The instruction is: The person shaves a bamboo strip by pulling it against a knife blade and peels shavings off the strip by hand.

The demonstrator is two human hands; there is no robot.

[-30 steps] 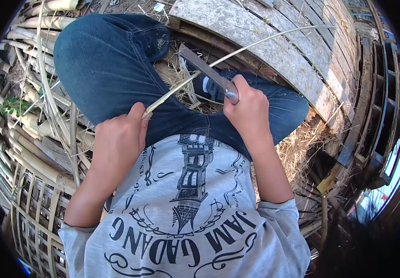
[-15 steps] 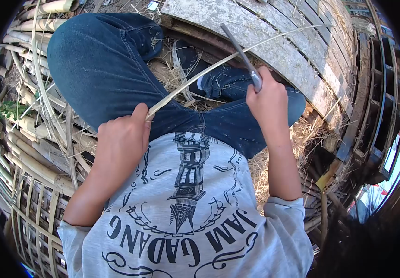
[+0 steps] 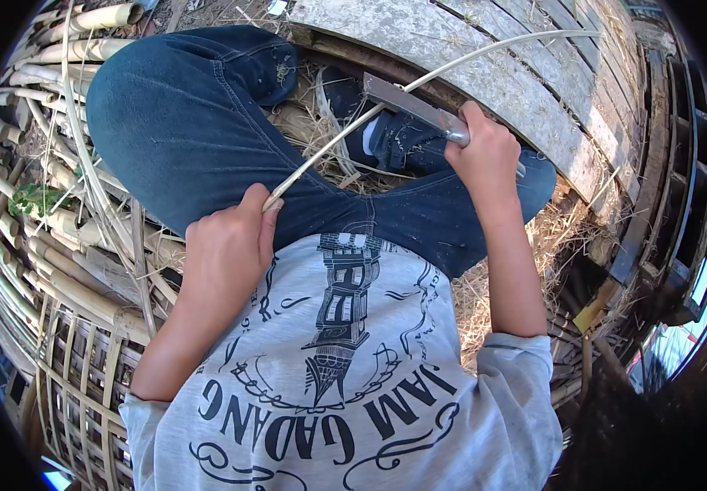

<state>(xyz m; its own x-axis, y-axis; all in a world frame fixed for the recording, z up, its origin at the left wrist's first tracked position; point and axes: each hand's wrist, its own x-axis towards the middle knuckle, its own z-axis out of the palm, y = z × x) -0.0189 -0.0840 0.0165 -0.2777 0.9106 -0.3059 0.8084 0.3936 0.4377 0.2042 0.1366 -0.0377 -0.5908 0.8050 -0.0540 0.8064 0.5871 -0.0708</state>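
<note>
My left hand (image 3: 229, 243) is closed around the near end of a long thin bamboo strip (image 3: 320, 151), which rises away to the upper right over the wooden boards. In my right hand (image 3: 488, 159) is the handle of a knife (image 3: 413, 106) with a broad, dull grey blade. Its blade lies across the strip beyond my lap, and the flat of the blade faces up toward me. Past the blade the strip bends in a gentle arc, its far end over the boards.
A platform of weathered planks (image 3: 468, 61) lies ahead on the right, with shavings on it. Bamboo poles (image 3: 83, 53) are stacked at the left, above a woven bamboo lattice (image 3: 83, 368). Straw-like shavings (image 3: 484, 286) cover the ground at right. My crossed legs in jeans (image 3: 173, 123) sit between.
The knife has turned from a steep, edge-on angle to a flatter one with its broad side showing. The right hand has shifted slightly, and the strip's far part now curves more.
</note>
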